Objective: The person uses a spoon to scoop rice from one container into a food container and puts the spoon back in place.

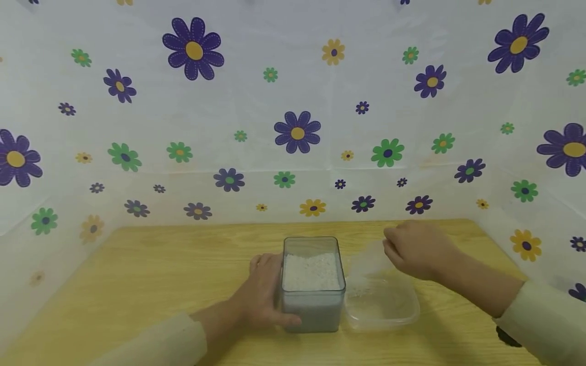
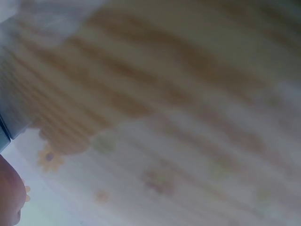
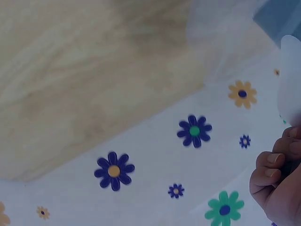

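Gripping the left side of a tall, clear grey plastic box (image 1: 313,314) of white grains (image 1: 311,273), thumb across its front, the left hand (image 1: 262,295) probably steadies it on the yellowish wood-grain worktop (image 1: 183,269). Just beside stands a low, clear plastic tub (image 1: 382,322); the right hand (image 1: 417,251), its grip curled tight, holds a blurred, whitish translucent implement (image 1: 368,258) slanting down over it, presumably for aim.

I get dim, hazy light in the head view, a soft shadow below the right forearm (image 1: 485,284) on the wood-grain table (image 1: 183,279), heavy blur in the left wrist view, and a crisper flower-print cloth (image 3: 155,160) in the right wrist's.
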`<state>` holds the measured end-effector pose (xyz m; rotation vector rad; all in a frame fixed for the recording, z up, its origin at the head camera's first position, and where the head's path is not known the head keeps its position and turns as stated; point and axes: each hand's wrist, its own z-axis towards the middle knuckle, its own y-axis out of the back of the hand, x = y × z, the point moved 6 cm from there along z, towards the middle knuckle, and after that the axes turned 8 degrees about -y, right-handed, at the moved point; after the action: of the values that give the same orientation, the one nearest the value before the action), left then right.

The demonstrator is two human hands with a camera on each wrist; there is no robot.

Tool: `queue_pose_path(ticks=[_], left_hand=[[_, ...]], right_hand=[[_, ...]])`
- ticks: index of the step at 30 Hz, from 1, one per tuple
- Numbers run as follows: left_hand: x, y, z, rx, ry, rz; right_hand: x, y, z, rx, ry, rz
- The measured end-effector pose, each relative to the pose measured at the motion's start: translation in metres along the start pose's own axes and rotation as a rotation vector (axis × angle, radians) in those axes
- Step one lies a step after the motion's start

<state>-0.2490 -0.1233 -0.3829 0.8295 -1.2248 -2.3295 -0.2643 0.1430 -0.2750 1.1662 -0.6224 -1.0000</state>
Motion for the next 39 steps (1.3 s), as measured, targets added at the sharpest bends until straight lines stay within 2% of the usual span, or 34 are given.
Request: queue_pose_path(ticks=[6,8,12,16,20,28,33,39], left_hand=[[0.002,-0.003,0.000,-0.015,-0.022,-0.002],[0.001,-0.001,0.000,-0.012,-0.019,0.001],[-0.002,0.004,-0.001,0.002,-0.005,-0.006],[-0.001,0.006,-0.002,0.002,0.007,-0.009],[0.001,0.004,-0.001,-0.007,-0.017,0.010],[0.000,0.001,0.000,-0.012,-0.024,0.003],[0.000,0.001,0.000,-0.001,-0.002,-0.004],[0.001,0.001,0.000,-0.020,-0.036,0.018]], right_hand=[[-0.009,0.031,0.018,-0.154,-0.027,-0.038],[-0.006,0.040,0.022,-0.221,-0.018,-0.029],[0.010,0.051,0.025,-0.267,0.015,-0.006],[0.030,0.051,0.029,-0.246,0.076,0.007],[0.044,0.047,0.031,-0.225,0.127,0.007],[0.065,0.029,0.035,-0.114,0.154,-0.020],[0.080,0.024,0.038,-0.118,0.200,-0.039],[0.093,0.018,0.040,-0.104,0.230,-0.042]])
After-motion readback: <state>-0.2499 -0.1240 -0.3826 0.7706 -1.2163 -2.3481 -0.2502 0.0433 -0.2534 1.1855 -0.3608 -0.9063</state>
